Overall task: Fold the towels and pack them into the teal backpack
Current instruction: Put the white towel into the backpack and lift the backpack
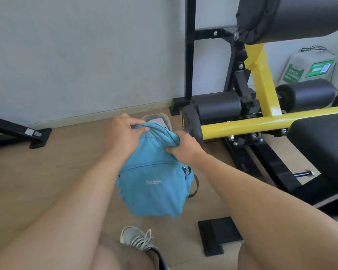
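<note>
Both the left hand (125, 131) and right hand (183, 148) grip the backpack (152, 184) top on the floor (66, 156), bench (261, 121) close right, open floor left

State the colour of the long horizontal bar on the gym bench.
Yellow bar, clearest in the head view.

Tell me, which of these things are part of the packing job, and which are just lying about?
Part of the job:
teal backpack
left hand, gripping its top
right hand, gripping its top

Just lying about:
yellow and black gym bench
grey sneaker
white bag with green labels
</note>
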